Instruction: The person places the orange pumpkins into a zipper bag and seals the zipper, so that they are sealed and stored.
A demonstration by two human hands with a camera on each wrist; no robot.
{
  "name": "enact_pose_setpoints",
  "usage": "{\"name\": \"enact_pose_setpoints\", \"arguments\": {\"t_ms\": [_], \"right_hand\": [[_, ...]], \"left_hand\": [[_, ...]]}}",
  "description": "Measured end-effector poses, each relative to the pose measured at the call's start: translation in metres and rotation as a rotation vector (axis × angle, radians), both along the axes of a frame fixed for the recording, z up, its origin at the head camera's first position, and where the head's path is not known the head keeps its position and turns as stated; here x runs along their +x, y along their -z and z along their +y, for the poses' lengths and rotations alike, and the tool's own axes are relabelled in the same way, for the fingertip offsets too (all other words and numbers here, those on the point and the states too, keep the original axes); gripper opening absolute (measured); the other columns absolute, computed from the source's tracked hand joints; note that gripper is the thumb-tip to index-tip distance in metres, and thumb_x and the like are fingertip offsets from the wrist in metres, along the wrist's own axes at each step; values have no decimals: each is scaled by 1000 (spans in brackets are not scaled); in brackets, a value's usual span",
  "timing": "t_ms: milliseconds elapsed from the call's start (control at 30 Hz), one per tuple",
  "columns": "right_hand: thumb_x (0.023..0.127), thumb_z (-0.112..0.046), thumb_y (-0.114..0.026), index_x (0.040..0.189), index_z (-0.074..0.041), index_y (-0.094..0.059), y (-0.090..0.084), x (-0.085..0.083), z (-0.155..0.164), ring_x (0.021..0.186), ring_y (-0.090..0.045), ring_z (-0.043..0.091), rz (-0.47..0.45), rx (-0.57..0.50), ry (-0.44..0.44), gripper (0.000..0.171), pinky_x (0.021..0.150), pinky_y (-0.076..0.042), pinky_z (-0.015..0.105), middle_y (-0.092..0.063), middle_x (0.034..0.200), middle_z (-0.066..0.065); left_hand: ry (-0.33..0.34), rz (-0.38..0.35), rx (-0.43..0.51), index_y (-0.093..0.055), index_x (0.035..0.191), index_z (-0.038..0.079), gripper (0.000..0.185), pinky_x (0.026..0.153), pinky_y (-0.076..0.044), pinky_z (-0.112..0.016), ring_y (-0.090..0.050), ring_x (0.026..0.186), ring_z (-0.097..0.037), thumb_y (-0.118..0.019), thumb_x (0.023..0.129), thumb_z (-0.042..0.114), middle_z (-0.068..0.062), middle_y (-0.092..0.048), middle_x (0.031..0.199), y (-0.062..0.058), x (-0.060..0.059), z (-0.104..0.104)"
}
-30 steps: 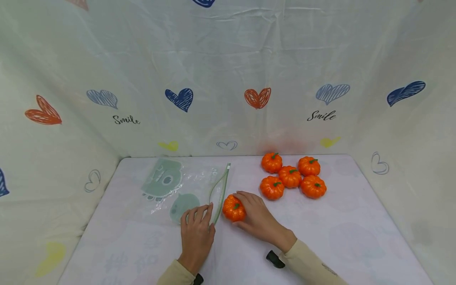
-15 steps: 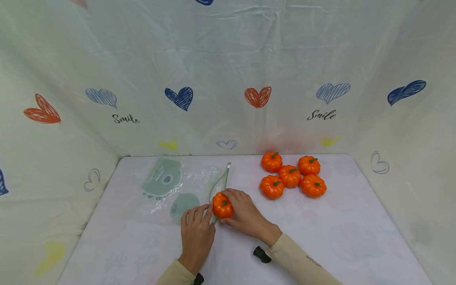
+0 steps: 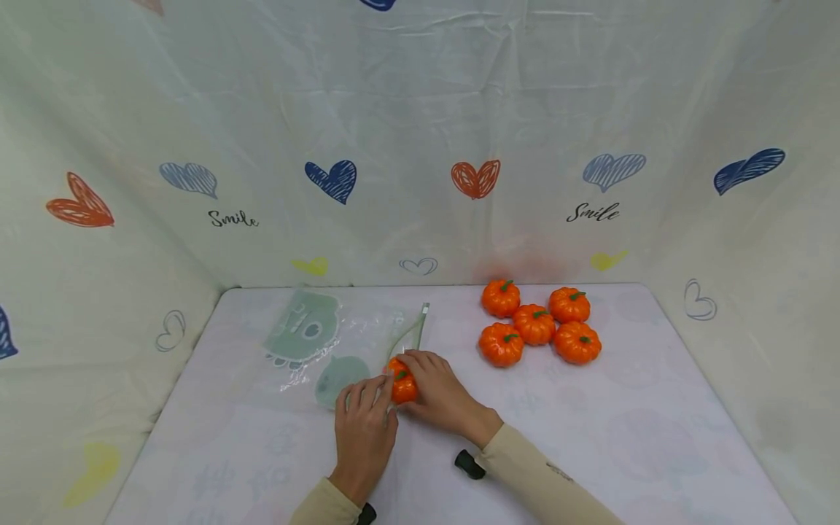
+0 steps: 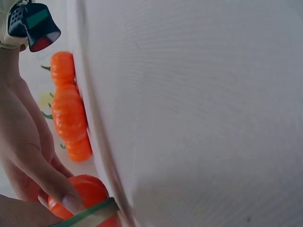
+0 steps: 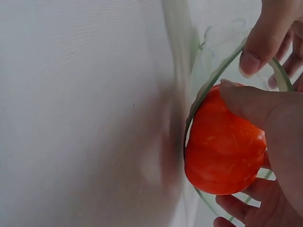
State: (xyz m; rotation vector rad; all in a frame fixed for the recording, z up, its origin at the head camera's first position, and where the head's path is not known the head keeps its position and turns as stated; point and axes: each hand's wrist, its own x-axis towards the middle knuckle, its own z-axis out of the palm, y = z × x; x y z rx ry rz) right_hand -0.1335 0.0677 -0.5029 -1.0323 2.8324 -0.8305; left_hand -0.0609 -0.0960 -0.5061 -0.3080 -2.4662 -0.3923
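My right hand (image 3: 445, 397) grips a small orange toy pumpkin (image 3: 405, 389) between thumb and fingers, at the mouth of a clear zip bag (image 3: 370, 324) printed with pale green animal shapes. My left hand (image 3: 364, 429) holds the near part of the bag's opening edge, its fingers beside the pumpkin. In the right wrist view the green-edged mouth (image 5: 208, 86) is spread around the pumpkin (image 5: 225, 146), which sits partly within it. The left thumb (image 5: 258, 49) lies at the rim there. My left fingertips are partly hidden in the head view.
Several more toy pumpkins (image 3: 534, 325) stand grouped at the back right of the white table (image 3: 590, 445). A white curtain with hearts (image 3: 420, 131) rises behind the table's back edge. The bag lies flat toward the back left.
My right hand has carried the pumpkin leftward from beside the bag to its mouth. The left hand has stayed at the bag's edge, and the bag has shifted very slightly right.
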Motion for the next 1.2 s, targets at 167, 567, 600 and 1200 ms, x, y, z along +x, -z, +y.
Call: {"name": "enact_pose_setpoints", "arguments": {"t_ms": [167,567,600,1200], "right_hand": [[90,-25,-86,151,-5,-50,3,-1,-4,140,-50,36,4,21,-23,74,117,-41,55,-53,152,17],[89,-31,-87,154,-2,-48,2,7,12,142,-48,38,-19,5,53,81,119,-39,56,-52,154,18],[89,-32,-87,153,-2,-48,2,7,13,142,-49,38,-22,5,63,80,119,-39,57,-52,153,18],[89,-29,-87,144,-4,-59,6,4,0,132,-55,39,72,0,82,66,113,-44,57,-59,141,18]], "left_hand": [[8,25,-10,-79,116,2,61,93,-49,-52,-63,103,-33,-98,58,-1,-11,-73,110,1,0,0],[9,-17,-15,-78,118,2,61,95,-49,-53,-62,105,-33,-98,60,0,-11,-72,112,-2,1,-1],[9,-20,-16,-78,118,2,61,95,-49,-53,-62,105,-33,-99,60,1,-11,-72,112,-2,1,-1],[21,49,-25,-78,116,3,60,94,-49,-53,-63,104,-34,-97,59,-2,-11,-71,111,-2,-1,-3]]}}
